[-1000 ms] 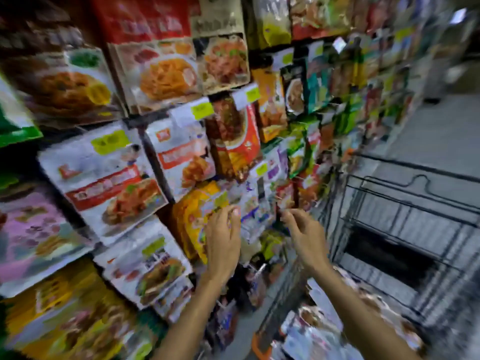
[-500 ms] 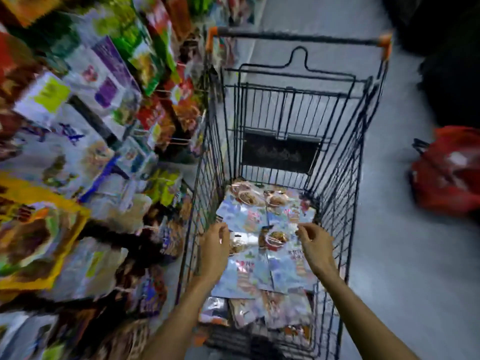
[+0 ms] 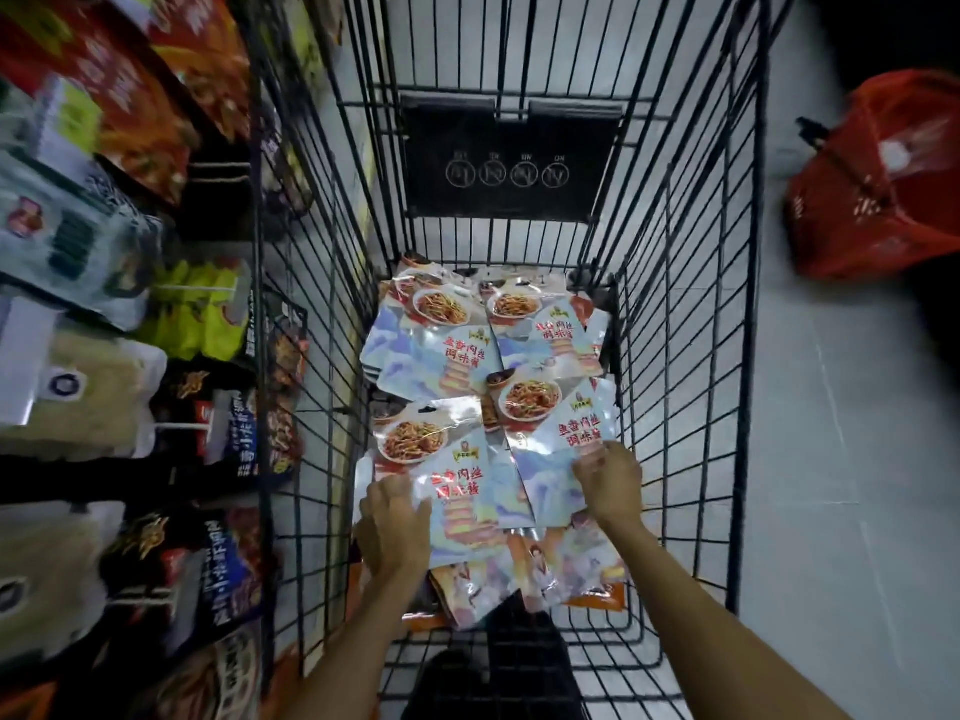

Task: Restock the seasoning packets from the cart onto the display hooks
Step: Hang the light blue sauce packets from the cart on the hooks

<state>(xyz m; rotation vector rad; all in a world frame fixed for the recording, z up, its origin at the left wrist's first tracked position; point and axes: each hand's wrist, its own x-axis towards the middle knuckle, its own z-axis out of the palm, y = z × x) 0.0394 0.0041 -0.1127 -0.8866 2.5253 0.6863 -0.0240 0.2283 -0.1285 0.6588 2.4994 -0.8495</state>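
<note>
Here, both bare arms reach down from the bottom of the frame into a black wire cart [image 3: 675,356] that fills the centre. The seasoning packets [image 3: 457,350] lie flat in overlapping layers on the cart floor, each printed with a plate of noodles and red characters on a pale blue ground.

The left hand [image 3: 397,524] rests palm down on the lower-left packet [image 3: 452,491], fingers spread and slightly curled over its left edge. Whether any finger has got under the packet cannot be told, because the hand hides that edge. The right hand [image 3: 608,478] lies on the lower-right packet [image 3: 550,459], fingers bent and pressed on its glossy face near the printed characters. The thumb is out of sight, so a real grip cannot be confirmed.

Below the hands, more packets with different artwork poke out, partly covered by the upper layer and by the forearms. A dark plate [image 3: 511,163] hangs on the far wall of the cart, and its small round symbols are too blurred to read.

Along the left edge, hanging goods on a display rack [image 3: 130,356] are smeared by motion and cut off by the frame. In the upper right, a red basket [image 3: 878,174] sits on the grey floor, also blurred.
</note>
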